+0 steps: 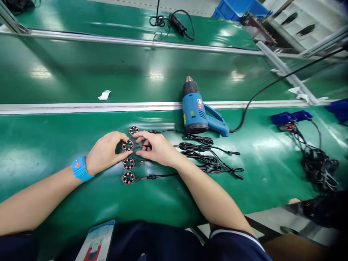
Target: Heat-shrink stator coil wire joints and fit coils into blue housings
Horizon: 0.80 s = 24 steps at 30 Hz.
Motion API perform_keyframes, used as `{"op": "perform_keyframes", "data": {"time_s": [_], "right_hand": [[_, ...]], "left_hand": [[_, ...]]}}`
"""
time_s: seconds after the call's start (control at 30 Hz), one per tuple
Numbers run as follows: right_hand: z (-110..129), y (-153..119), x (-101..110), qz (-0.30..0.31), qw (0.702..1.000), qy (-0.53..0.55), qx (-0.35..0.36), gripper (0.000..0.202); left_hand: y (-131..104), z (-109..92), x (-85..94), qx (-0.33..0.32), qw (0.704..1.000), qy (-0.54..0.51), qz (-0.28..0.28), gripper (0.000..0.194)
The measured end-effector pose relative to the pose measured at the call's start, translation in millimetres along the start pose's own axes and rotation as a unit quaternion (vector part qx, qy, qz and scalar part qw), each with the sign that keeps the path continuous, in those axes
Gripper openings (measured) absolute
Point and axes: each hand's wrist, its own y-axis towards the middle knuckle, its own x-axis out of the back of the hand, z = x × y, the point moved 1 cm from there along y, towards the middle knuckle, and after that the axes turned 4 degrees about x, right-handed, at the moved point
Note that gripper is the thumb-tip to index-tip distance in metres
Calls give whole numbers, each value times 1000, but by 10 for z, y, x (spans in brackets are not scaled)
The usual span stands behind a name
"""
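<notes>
Several ring-shaped motor stators with copper windings lie in a column on the green mat, each with a black cable running right. My left hand (106, 152) grips the second stator from the top (127, 145) between thumb and forefinger. From the right, my right hand (157, 148) curls its fingers around the wire end of that stator's cable (148, 146), thumb and forefinger apart. Above its fingertips sits the top stator (133, 130). Below are the third stator (128, 164) and the lowest stator (128, 178). My right hand and forearm hide parts of the cables.
A blue heat gun (196, 112) lies beyond the coiled cables (199, 141), its cord trailing right. Further right are blue parts (284, 117) and a tangle of black cables (318, 163). A white rail (81, 108) crosses the bench, with a paper scrap (104, 95) behind it.
</notes>
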Motion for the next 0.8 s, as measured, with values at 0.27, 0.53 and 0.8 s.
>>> {"op": "perform_keyframes", "data": {"time_s": [0.27, 0.53, 0.8], "right_hand": [[-120, 41, -4, 3, 960, 260, -106, 20], [-36, -35, -41, 22, 982, 159, -98, 32], [269, -73, 524, 4, 982, -179, 55, 43]], "left_hand": [[18, -39, -34, -40, 999, 24, 3, 31], [33, -78, 18, 5, 997, 14, 80, 49], [308, 76, 211, 21, 998, -19, 58, 47]]}}
